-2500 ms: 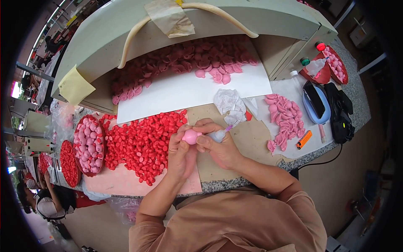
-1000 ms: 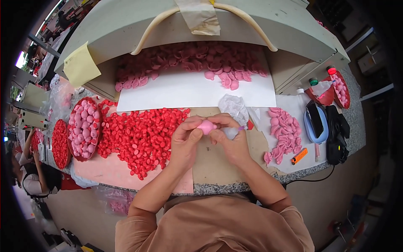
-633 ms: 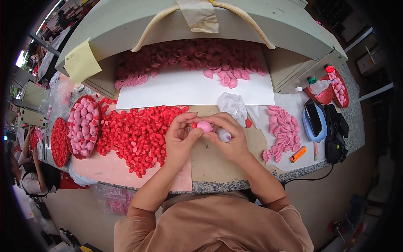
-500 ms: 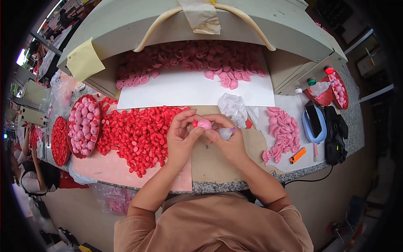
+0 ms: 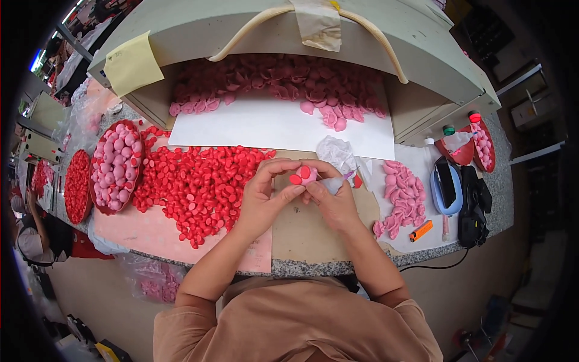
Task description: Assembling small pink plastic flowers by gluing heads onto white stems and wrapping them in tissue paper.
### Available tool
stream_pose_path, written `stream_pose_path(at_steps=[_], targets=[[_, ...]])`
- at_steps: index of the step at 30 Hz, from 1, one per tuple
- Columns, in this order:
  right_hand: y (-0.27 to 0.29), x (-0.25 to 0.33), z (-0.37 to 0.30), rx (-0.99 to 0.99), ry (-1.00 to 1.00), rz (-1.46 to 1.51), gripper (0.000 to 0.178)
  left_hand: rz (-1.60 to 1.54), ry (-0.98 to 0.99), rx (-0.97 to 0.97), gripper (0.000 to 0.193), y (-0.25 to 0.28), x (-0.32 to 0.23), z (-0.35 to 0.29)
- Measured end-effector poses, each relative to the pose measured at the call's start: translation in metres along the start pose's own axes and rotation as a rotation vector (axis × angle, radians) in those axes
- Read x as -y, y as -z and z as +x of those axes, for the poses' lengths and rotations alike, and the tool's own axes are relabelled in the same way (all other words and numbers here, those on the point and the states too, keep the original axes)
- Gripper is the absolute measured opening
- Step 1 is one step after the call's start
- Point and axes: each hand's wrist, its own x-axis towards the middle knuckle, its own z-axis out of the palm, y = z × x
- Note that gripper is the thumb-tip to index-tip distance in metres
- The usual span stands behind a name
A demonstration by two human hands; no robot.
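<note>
Above the table's middle, my left hand [image 5: 263, 196] pinches a small pink rounded piece [image 5: 309, 174] with red ovals on it. My right hand [image 5: 335, 205] is closed round a small translucent squeeze bottle [image 5: 331, 184] with a purple tip, its fingertips touching the pink piece too. Left of my hands spreads a heap of small red oval pieces [image 5: 196, 187]. Pink curved shell pieces [image 5: 405, 196] lie in a pile to the right. Just beyond my right hand is a crumpled white tissue [image 5: 336, 152].
A grey hooded cabinet [image 5: 241, 36] at the back shelters more pink pieces. Baskets of pink balls [image 5: 116, 166] and red pieces [image 5: 78, 184] stand left. An orange lighter [image 5: 421, 231], a blue tray [image 5: 443, 196] with a dark phone, and a black pouch [image 5: 474, 205] lie right.
The pink piece has been turned, and two red ovals now show on it. It sits slightly higher and further right. Both hands keep their hold; the whole view has tilted a little.
</note>
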Motion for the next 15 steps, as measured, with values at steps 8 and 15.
stream_pose_path(at_steps=[8,15], targets=[[-0.0002,-0.0059,-0.0012,-0.010,0.034,-0.055,0.039,0.215,-0.166,0.027,0.029,0.0026,0.0041,-0.0008],[-0.0069,-0.0082,-0.0015,-0.051,-0.005,0.105,0.037,0.274,-0.173,0.002,0.027,-0.0015,0.0021,-0.0018]])
